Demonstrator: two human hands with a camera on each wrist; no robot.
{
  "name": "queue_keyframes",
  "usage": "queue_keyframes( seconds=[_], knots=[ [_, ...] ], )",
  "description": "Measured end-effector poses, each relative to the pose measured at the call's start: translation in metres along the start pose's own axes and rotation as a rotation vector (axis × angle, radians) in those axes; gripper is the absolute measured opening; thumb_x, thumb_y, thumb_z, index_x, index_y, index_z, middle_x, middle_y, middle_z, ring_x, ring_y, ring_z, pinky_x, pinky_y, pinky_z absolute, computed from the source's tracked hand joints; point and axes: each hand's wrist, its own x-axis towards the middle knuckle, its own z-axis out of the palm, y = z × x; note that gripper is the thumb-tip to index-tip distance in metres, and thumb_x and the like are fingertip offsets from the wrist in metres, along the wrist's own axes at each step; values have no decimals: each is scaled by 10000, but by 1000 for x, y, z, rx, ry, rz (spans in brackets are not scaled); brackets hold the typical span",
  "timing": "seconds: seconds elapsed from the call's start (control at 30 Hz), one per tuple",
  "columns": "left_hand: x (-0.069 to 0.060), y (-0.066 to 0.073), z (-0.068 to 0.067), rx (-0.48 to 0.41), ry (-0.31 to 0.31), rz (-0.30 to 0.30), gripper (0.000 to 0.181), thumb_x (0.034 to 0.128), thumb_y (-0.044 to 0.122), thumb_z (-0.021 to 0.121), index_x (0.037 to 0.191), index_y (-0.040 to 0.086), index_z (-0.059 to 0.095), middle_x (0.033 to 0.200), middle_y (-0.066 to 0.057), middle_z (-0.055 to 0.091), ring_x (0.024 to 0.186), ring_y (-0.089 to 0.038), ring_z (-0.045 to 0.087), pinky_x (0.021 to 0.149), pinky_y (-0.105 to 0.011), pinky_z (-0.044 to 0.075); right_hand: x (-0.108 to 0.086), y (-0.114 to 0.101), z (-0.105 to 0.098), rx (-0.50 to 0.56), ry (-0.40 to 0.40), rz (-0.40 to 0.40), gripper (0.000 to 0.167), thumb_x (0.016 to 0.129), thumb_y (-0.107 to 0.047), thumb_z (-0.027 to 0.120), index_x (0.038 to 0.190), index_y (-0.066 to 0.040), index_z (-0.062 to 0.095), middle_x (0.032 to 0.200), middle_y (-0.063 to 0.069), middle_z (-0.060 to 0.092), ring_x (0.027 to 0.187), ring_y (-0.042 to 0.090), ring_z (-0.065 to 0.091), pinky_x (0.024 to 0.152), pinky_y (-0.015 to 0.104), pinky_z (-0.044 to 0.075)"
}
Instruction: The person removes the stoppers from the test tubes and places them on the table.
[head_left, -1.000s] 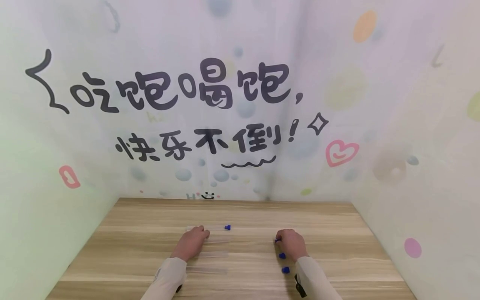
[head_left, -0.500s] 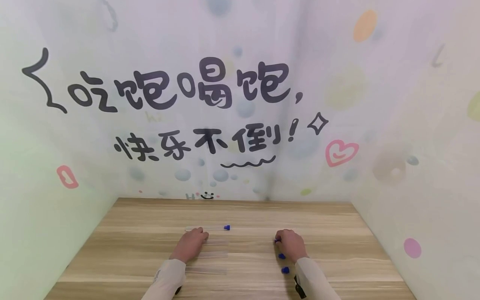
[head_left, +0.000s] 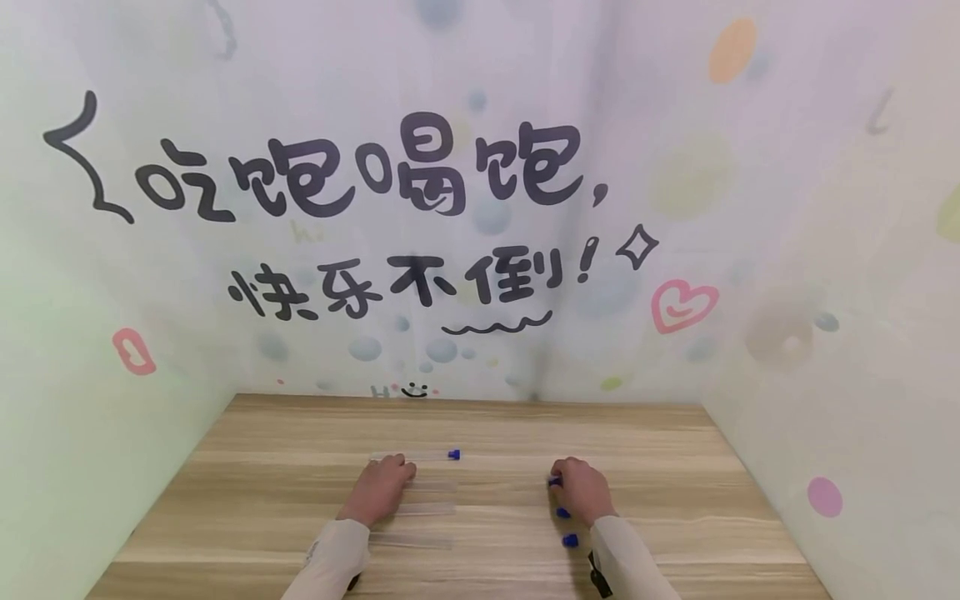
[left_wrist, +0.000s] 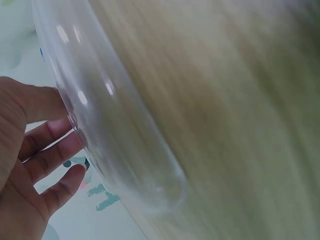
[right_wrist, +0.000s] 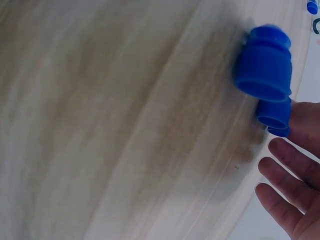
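Clear round-bottomed test tubes lie in a row on the table, most of them uncapped, such as the near test tube (head_left: 416,542). My left hand (head_left: 380,488) pinches the second tube from the back (head_left: 433,484); in the left wrist view a nearer tube (left_wrist: 115,120) partly covers the fingertips. Opposite, my right hand (head_left: 583,487) pinches a blue cap (head_left: 555,481) between thumb and index finger, the other fingers apart from it. Two loose blue caps, the middle one (head_left: 563,512) and the near one (head_left: 571,540), lie beside that hand. In the right wrist view they stand large in front (right_wrist: 265,62).
At the back of the row lies a test tube (head_left: 427,456) with a blue cap (head_left: 454,455) on its right end. The wood-grain table (head_left: 510,567) is bounded by a printed back wall (head_left: 480,358) and pale side walls.
Both hands stay at nearly the same spots. The tubes and caps have not visibly moved; only the head view shifts very slightly.
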Motion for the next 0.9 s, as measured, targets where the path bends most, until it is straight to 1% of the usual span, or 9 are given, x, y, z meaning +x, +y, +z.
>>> queue_keyframes(
  seconds=[0.13,0.2,0.3,0.37,0.47,0.63,0.73,0.8,0.9],
  knots=[
    [-2,0,-7,-21,-26,-9,115,816,81,705,869,125,612,808,-5,582,754,-179,574,677,-381,500,0,-2,-3,-7,45,-27,222,792,-170,758,961,-38,700,904,89,690,658,156,631,547,301,515],
    [-2,0,-12,-41,-34,-15,154,804,106,718,918,106,615,845,-23,596,787,-196,581,712,-406,499,0,-3,-4,-14,69,-39,278,807,-214,749,1008,-31,688,947,115,694,600,145,610,505,291,494],
    [0,0,-16,-81,-43,-30,240,815,148,717,1022,67,626,935,-69,624,871,-240,600,775,-454,496,2,-4,-5,-29,92,-40,354,821,-271,736,1074,-33,668,1030,149,689,572,168,612,502,315,502],
    [1,0,-16,-90,-44,-41,302,832,184,708,1090,50,624,1008,-97,636,937,-267,609,815,-482,493,3,-4,-4,-44,105,-43,388,828,-299,727,1103,-34,656,1078,165,678,619,214,639,549,361,529],
    [3,0,-16,-66,-35,-53,384,856,249,689,1176,55,602,1114,-117,632,1021,-286,606,854,-496,486,5,-4,-4,-69,121,-53,428,836,-322,716,1141,-31,639,1139,176,659,748,285,673,653,427,552],
    [7,1,-16,-31,30,-59,440,892,300,640,1262,75,565,1227,-133,602,1102,-295,584,881,-504,473,5,-8,-7,-90,152,-86,483,838,-336,710,1188,-19,612,1193,183,635,906,330,667,761,460,544],
    [9,2,-19,-23,57,-59,436,907,311,613,1271,77,560,1251,-137,593,1124,-294,575,880,-504,472,6,-11,-7,-96,163,-101,501,843,-345,703,1208,-18,602,1213,181,625,974,335,652,804,474,533],
    [10,4,-22,-17,63,-56,424,906,311,608,1257,76,563,1242,-136,593,1118,-292,574,867,-499,475,6,-13,-7,-92,165,-105,506,851,-350,694,1219,-17,595,1227,180,618,1016,337,639,829,487,522],
    [12,6,-27,-24,65,-51,400,909,304,601,1234,73,570,1218,-140,595,1105,-295,572,852,-499,478,6,-17,-9,-79,172,-114,500,850,-339,697,1215,-13,594,1224,183,617,1035,339,630,829,501,517]
  ],
)
